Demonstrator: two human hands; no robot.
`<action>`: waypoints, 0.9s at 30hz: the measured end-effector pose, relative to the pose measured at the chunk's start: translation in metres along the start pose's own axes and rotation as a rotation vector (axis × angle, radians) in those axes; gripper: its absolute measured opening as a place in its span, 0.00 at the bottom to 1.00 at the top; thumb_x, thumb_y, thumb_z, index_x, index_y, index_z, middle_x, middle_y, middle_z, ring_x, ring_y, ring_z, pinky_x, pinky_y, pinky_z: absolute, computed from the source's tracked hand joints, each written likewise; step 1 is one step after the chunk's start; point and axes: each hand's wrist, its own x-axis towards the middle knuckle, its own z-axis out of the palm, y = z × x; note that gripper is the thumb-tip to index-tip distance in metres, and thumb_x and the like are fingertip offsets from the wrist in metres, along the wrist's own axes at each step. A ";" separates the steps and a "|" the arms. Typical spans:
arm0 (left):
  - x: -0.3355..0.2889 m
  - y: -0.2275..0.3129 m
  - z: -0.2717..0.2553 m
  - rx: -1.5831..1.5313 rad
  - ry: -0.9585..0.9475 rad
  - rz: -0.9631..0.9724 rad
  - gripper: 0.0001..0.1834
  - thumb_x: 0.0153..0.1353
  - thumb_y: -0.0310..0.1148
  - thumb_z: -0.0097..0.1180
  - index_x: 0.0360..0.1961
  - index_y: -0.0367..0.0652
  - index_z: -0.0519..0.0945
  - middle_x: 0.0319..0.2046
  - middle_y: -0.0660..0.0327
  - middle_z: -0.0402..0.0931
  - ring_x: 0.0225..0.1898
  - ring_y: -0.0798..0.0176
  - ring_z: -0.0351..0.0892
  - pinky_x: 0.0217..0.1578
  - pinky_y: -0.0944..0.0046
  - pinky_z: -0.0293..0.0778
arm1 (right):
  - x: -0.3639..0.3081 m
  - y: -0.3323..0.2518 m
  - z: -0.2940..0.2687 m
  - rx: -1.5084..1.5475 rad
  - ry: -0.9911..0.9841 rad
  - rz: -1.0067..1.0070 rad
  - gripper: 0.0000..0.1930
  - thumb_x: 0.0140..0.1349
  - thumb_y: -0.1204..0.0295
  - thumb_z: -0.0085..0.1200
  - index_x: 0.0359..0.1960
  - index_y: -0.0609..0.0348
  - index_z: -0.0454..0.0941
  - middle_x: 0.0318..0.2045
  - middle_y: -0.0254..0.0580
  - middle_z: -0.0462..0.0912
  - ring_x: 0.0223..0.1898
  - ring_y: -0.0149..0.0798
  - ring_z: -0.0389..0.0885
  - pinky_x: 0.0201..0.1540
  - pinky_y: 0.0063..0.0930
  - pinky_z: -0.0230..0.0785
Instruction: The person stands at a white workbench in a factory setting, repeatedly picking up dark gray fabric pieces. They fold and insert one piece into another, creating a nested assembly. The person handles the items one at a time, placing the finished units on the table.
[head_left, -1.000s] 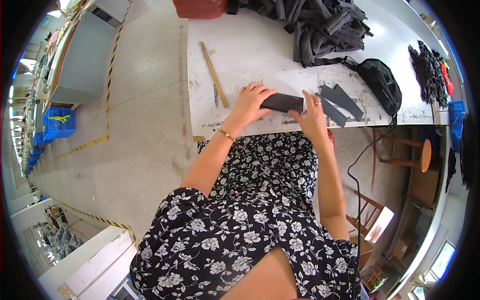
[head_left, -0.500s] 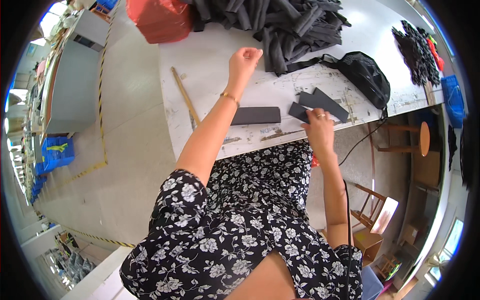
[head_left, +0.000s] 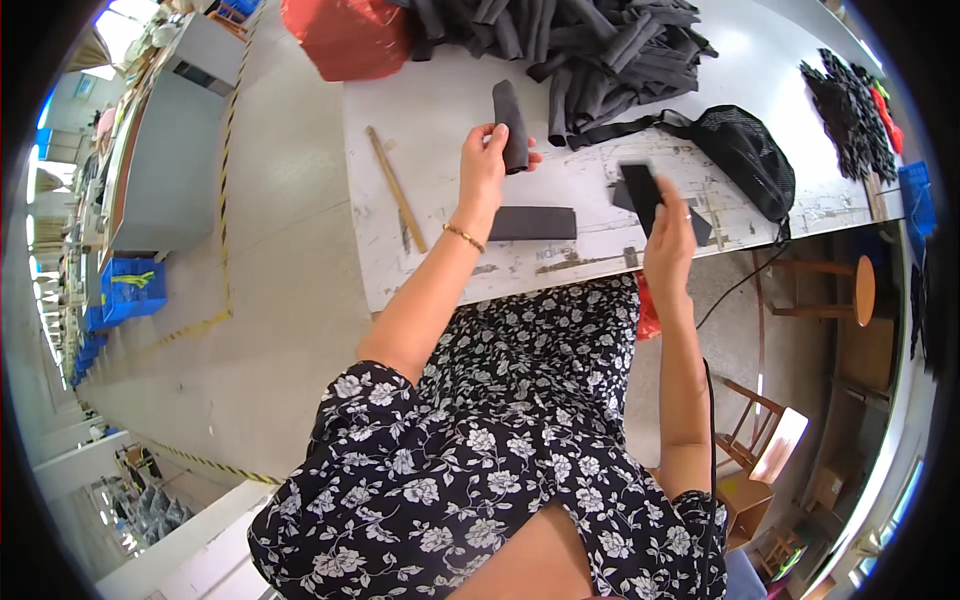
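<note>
The white table [head_left: 440, 105] bears faint lettering [head_left: 558, 253]; left hand [head_left: 484, 168] pinches dark tube [head_left: 510, 115], right hand [head_left: 671, 238] black strip [head_left: 640, 188].

- Left hand [head_left: 484, 168] grips a dark grey fabric tube [head_left: 510, 122].
- Right hand [head_left: 670, 238] holds a blurred black strip [head_left: 640, 188].
- Dark rectangular piece [head_left: 538, 223] lies on the white worktable [head_left: 440, 105], right of a wooden stick [head_left: 396, 190].

small, faint blue lettering [head_left: 556, 254] stands on the white tabletop [head_left: 450, 100].

Gap between held roll [head_left: 512, 118] and strip [head_left: 640, 195], pile [head_left: 625, 57] beyond
</note>
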 end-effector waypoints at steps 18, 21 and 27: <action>-0.073 0.009 -0.032 -0.630 -0.129 -0.255 0.19 0.62 0.13 0.39 0.55 0.32 0.67 0.57 0.41 0.70 0.60 0.36 0.70 0.58 0.44 0.76 | -0.033 -0.079 0.014 0.225 -0.233 0.132 0.20 0.59 0.75 0.61 0.54 0.59 0.74 0.39 0.50 0.77 0.39 0.53 0.74 0.41 0.39 0.70; -0.077 0.009 -0.032 -0.495 -0.127 -0.234 0.19 0.61 0.13 0.41 0.55 0.32 0.68 0.56 0.42 0.71 0.59 0.38 0.71 0.57 0.47 0.76 | -0.030 -0.076 0.014 0.239 -0.299 -0.017 0.26 0.57 0.75 0.61 0.59 0.56 0.73 0.42 0.47 0.78 0.41 0.52 0.74 0.46 0.39 0.69; -0.090 0.014 -0.019 -0.532 -0.243 -0.232 0.15 0.65 0.22 0.50 0.53 0.32 0.71 0.52 0.45 0.75 0.55 0.45 0.77 0.56 0.56 0.78 | -0.023 -0.080 0.028 -0.039 -0.352 -0.167 0.26 0.55 0.72 0.63 0.58 0.55 0.75 0.45 0.45 0.76 0.46 0.49 0.72 0.52 0.41 0.64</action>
